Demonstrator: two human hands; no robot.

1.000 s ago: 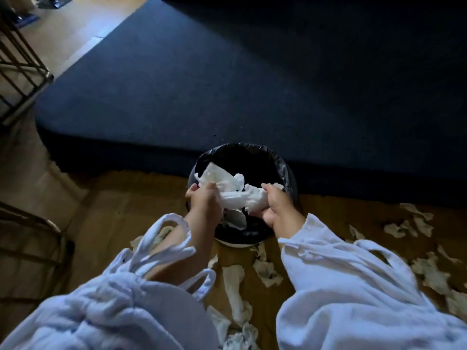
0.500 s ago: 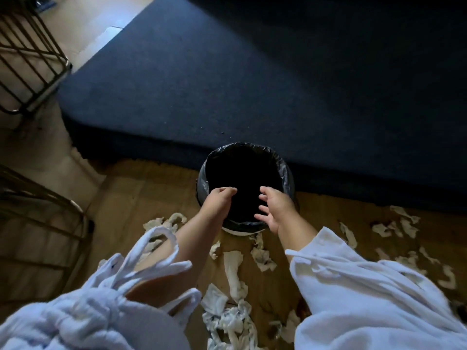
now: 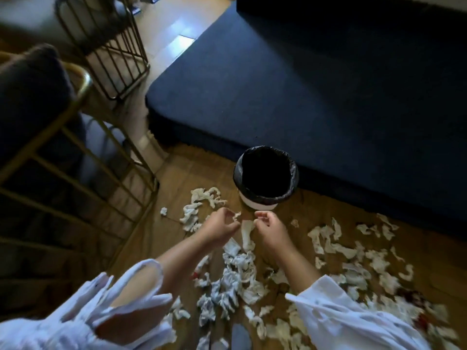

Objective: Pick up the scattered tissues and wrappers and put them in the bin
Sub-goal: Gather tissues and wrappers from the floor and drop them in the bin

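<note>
The bin (image 3: 264, 199), lined with a black bag, stands on the wooden floor against the dark blue mattress. White crumpled tissues (image 3: 232, 279) lie scattered in front of it and to the right (image 3: 353, 251). Both hands hover low over the floor just before the bin. My left hand (image 3: 218, 227) has loosely curled fingers beside a small scrap (image 3: 236, 215). My right hand (image 3: 273, 229) is curled next to a long tissue strip (image 3: 247, 232) lying between the hands. Neither hand plainly holds anything. The bin's inside is too dark to see.
The dark blue mattress (image 3: 316, 97) fills the far right. Brass wire-frame furniture (image 3: 83, 157) stands at the left, and another frame (image 3: 111, 54) at the back. More tissues (image 3: 202, 205) lie left of the bin. Reddish scraps (image 3: 417, 317) mix in at the right.
One second ago both hands held a tissue bundle over the bin. It dropped in, and the hands came back down to the floor in front of the bin. The view pulled back.
</note>
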